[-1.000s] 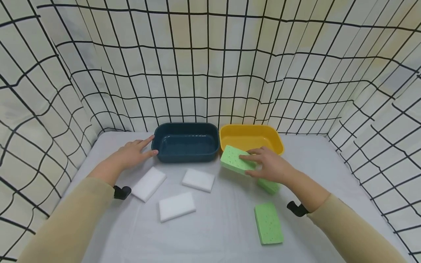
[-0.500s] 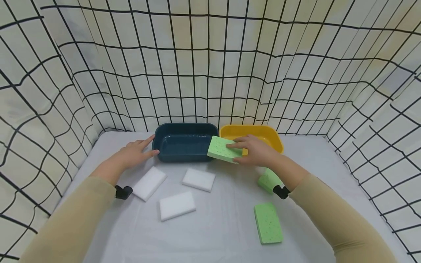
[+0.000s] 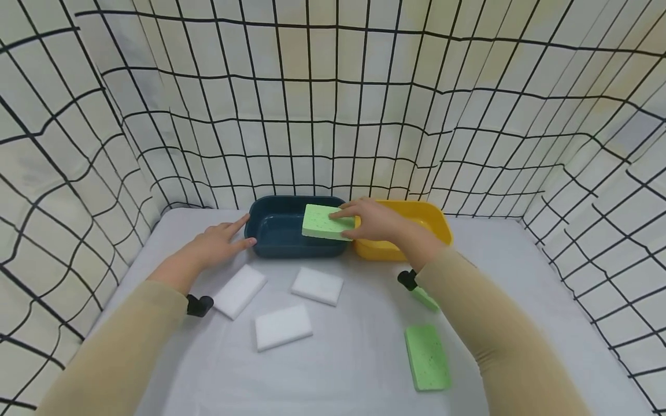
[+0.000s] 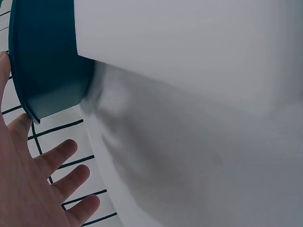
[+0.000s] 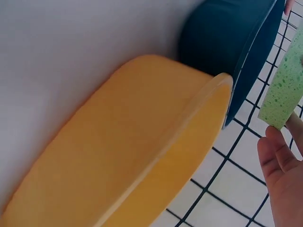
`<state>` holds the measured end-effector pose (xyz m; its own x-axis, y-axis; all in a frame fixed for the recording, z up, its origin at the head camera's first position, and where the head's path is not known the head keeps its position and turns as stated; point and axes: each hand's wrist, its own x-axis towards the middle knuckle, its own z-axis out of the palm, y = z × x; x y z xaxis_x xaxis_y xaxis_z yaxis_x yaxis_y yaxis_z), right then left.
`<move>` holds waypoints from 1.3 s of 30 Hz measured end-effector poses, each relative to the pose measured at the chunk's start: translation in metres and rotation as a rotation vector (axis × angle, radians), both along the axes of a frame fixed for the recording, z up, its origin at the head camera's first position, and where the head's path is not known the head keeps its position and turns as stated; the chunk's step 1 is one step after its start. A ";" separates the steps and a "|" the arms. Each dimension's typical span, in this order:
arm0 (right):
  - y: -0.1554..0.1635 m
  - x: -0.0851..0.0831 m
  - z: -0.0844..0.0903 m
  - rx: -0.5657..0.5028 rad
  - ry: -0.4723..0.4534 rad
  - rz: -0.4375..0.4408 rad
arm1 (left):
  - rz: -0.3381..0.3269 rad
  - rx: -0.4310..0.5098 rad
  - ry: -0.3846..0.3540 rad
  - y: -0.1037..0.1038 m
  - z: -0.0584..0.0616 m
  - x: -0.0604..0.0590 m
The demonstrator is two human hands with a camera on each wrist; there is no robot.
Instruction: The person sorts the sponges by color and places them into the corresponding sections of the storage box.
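A light green sponge (image 3: 321, 222) is pinched in my right hand (image 3: 376, 221), held above the right part of the dark blue bin (image 3: 296, 249). The right wrist view shows the porous sponge (image 5: 283, 90) at the fingertips, higher than both rims. My left hand (image 3: 215, 245) touches the blue bin's left end with thumb and a finger. In the left wrist view the other fingers of that hand (image 4: 33, 175) are spread beside the bin's wall (image 4: 47, 61). The yellow bin (image 3: 382, 254) stands against the blue one, partly covered by my right hand and forearm.
Three white sponges, a left one (image 3: 240, 292), a back one (image 3: 317, 286) and a front one (image 3: 283, 327), lie before the blue bin. A green sponge (image 3: 428, 357) lies at right; another (image 3: 425, 298) is mostly hidden by the right forearm. Black-lined grid cloth (image 3: 333, 104) surrounds the table.
My right hand has carried the green sponge leftward and away from me, from before the yellow bin to above the blue bin. The left hand has stayed at the blue bin's end.
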<state>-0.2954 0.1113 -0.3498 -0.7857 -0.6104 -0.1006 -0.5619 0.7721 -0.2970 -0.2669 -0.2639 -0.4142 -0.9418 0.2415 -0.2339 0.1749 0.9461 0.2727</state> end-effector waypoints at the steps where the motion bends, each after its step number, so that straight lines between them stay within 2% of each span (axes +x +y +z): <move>1: -0.005 -0.003 -0.001 0.007 -0.006 0.003 | 0.000 -0.002 0.003 -0.001 0.000 0.000; 9: -0.050 -0.028 -0.016 0.091 -0.029 0.058 | 0.007 0.002 0.006 -0.003 0.000 0.001; 15: -0.077 -0.037 -0.031 0.133 -0.023 0.091 | 0.020 0.005 -0.005 -0.001 0.002 0.003; 24: -0.100 -0.038 -0.046 0.161 -0.087 -0.042 | 0.022 0.009 -0.001 0.000 0.002 0.003; 39: -0.121 -0.036 -0.053 0.149 -0.089 0.009 | 0.021 -0.001 0.004 0.001 0.003 0.003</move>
